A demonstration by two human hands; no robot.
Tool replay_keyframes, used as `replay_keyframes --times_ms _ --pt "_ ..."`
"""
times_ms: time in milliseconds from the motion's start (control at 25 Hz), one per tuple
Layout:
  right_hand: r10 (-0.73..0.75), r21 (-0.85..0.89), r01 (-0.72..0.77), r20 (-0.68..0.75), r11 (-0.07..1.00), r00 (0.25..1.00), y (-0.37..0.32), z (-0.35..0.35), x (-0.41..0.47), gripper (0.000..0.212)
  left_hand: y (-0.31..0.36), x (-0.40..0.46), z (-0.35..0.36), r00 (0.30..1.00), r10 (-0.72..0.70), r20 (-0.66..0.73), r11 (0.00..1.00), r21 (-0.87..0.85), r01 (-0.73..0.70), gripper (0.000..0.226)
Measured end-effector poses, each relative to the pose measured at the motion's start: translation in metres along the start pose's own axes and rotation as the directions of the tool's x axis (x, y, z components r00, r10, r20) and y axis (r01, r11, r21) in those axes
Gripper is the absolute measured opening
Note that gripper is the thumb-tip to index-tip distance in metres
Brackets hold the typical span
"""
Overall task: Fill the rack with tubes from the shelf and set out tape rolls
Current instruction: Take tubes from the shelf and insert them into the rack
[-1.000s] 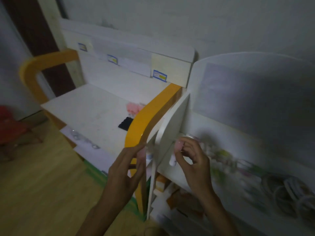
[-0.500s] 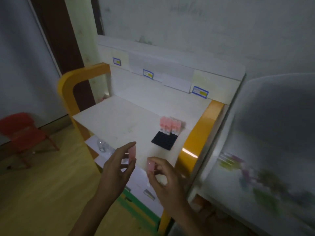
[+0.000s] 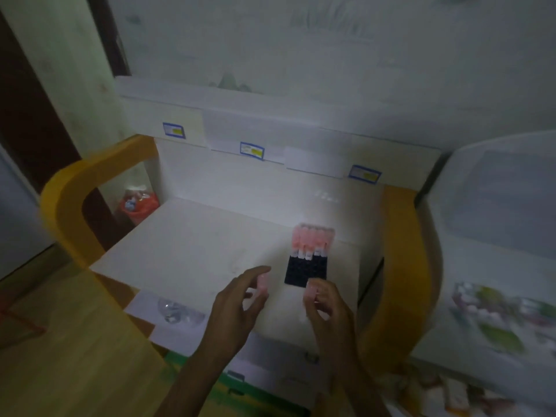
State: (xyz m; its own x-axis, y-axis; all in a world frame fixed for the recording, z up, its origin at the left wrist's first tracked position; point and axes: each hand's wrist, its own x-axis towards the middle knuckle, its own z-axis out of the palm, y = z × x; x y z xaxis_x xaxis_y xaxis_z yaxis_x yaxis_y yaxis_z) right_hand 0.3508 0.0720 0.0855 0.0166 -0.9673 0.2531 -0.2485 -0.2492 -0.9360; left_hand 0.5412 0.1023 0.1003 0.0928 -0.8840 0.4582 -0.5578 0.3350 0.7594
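Two hands over the white tabletop (image 3: 186, 251), each carrying one pink-capped tube toward the black rack (image 3: 305, 270). The left hand (image 3: 237, 308) pinches a tube (image 3: 264, 282) between thumb and fingertips, its cap uppermost; the right hand (image 3: 328, 308) is clamped on a second tube (image 3: 311, 291) whose cap shows just above the curled fingers. The rack lies just beyond the right hand and to the right of the left hand, with a row of pink-capped tubes (image 3: 313, 243) standing along its far edge and its nearer wells apparently empty. Likely hazards: the wells are small and dark in dim light, so a tilted tube may miss its hole and topple; the light rack may slide if pressed off-centre; a hand reaching in may knock the standing row; and a loose two-finger pinch may drop a tube onto the tabletop. No tape rolls can be made out.
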Motion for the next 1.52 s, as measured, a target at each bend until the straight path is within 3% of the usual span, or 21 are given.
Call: replay_keyframes --times_ms 400,520,560,640,760,800,1000,1160,1360,1520 --pt "0.107 0.002 -0.109 -0.196 0.994 0.975 0.045 0.009 0.083 0.025 -0.046 0.136 0.066 0.981 0.143 0.131 0.989 0.009 -0.145 0.035" --pt "0.131 0.023 -0.129 -0.262 0.991 0.956 0.052 0.010 0.094 0.021 -0.049 0.162 0.087 0.956 0.245 0.160 0.961 0.095 -0.261 0.029" --pt "0.120 0.018 -0.120 -0.283 0.993 0.951 0.052 0.010 0.096 0.030 -0.050 0.168 0.093 0.952 0.253 0.174 0.952 0.129 -0.277 0.028" --pt "0.117 0.000 -0.123 -0.314 0.992 0.942 0.053 0.010 0.097 0.042 -0.056 0.179 0.106 0.918 0.316 0.238 0.923 0.145 -0.356 0.023" --pt "0.169 0.026 -0.170 -0.327 0.985 0.930 0.057 0.008 0.102 0.023 -0.078 0.190 0.126 0.775 0.427 0.465 0.814 0.175 -0.554 0.014" --pt "0.165 0.017 -0.169 -0.343 0.985 0.925 0.058 0.009 0.103 0.024 -0.089 0.193 0.131 0.740 0.469 0.483 0.779 0.170 -0.604 0.013" --pt "0.162 -0.013 -0.184 -0.419 0.983 0.894 0.061 0.008 0.104 0.025 -0.088 0.193 0.134 0.689 0.584 0.429 0.718 0.122 -0.685 0.014" --pt "0.156 -0.022 -0.182 -0.419 0.983 0.895 0.060 0.012 0.106 0.021 -0.096 0.195 0.135 0.738 0.546 0.397 0.779 0.084 -0.621 0.012" --pt "0.108 -0.070 -0.149 -0.405 0.986 0.908 0.064 0.014 0.111 0.024 -0.108 0.194 0.139 0.741 0.559 0.371 0.779 0.072 -0.623 0.024" --pt "0.091 -0.087 -0.139 -0.418 0.986 0.904 0.065 0.015 0.116 0.019 -0.117 0.200 0.142 0.767 0.453 0.455 0.801 0.171 -0.574 0.028"
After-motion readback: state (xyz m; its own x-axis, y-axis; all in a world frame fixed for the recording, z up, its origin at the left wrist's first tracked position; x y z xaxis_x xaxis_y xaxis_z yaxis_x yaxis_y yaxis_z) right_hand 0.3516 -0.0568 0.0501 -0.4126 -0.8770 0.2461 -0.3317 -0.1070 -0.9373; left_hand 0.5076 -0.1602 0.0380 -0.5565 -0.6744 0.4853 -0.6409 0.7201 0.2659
